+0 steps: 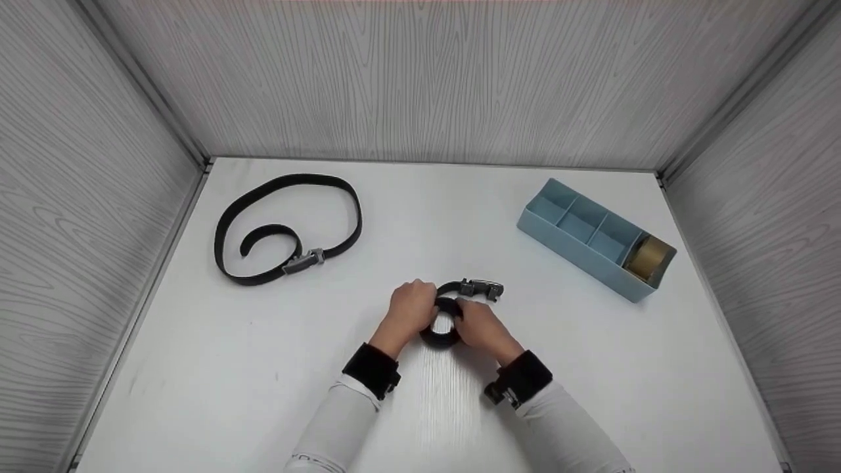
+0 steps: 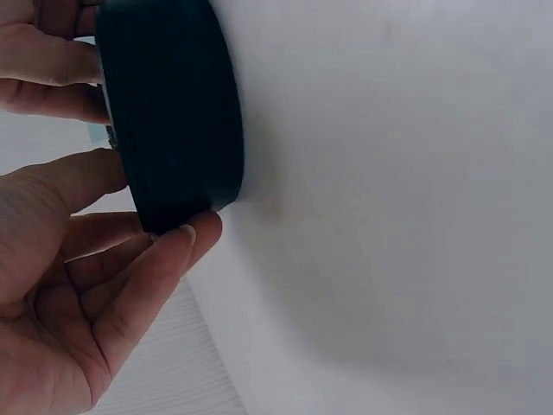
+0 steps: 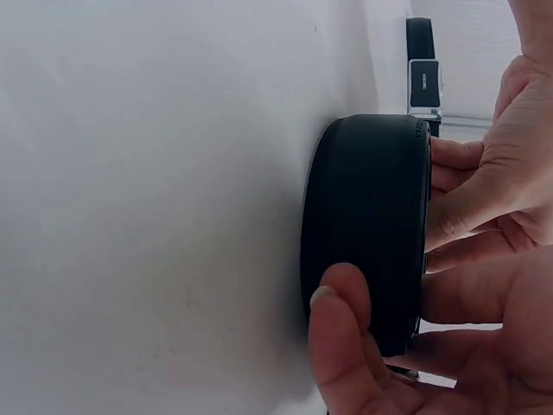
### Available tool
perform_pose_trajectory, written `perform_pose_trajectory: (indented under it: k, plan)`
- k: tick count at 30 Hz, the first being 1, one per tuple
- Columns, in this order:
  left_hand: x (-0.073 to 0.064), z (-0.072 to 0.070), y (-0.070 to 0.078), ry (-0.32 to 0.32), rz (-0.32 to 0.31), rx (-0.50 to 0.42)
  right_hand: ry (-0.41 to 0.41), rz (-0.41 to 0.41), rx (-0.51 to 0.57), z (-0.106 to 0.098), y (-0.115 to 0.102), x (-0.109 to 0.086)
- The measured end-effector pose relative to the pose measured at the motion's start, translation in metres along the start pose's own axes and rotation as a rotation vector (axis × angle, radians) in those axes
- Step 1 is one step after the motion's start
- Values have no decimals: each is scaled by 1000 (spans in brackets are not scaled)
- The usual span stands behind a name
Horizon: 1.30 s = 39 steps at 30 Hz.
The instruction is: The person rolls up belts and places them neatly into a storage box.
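Observation:
A black belt (image 1: 439,339) is wound into a coil at the middle of the table, its strip edge resting on the surface. From the coil's far side a short length runs right to a metal buckle (image 1: 483,288). My left hand (image 1: 412,305) grips the coil's left side, thumb and fingers on the strap. On the opposite side my right hand (image 1: 485,328) pinches the coil, with fingers inside the ring. The left wrist view shows the strap's smooth outer face (image 2: 173,112) close up. In the right wrist view a right fingertip (image 3: 341,298) presses the outer face.
A second black belt (image 1: 227,223) lies loosely looped at the table's back left, with its own buckle (image 1: 302,261). At the back right stands a blue divided box (image 1: 571,253), a gold tape roll (image 1: 647,257) in its end compartment. Grey wood-grain walls (image 1: 420,85) enclose the table.

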<state>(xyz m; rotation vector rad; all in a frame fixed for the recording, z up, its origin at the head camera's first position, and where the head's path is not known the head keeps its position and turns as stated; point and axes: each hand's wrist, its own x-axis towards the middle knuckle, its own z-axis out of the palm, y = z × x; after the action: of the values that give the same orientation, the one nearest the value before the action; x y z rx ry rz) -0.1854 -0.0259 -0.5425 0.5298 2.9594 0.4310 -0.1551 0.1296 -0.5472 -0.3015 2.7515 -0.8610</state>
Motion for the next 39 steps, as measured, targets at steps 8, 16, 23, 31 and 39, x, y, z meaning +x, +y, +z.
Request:
perform_pose_trajectory:
  k: [8,16,23,31,39]
  plan:
    - [-1,1,0,6,-20,-33,59,89,34,-1,-1,-2]
    - [-2,3,0,28,9,-14,58,54,11,-5,1,3]
    - [3,3,3,1,2,26,84,62,67,-3,3,2]
    - [0,4,1,-41,1,-66,206,161,131,-3,8,1]
    - [-1,9,2,31,19,-124,215,154,98,-11,10,0]
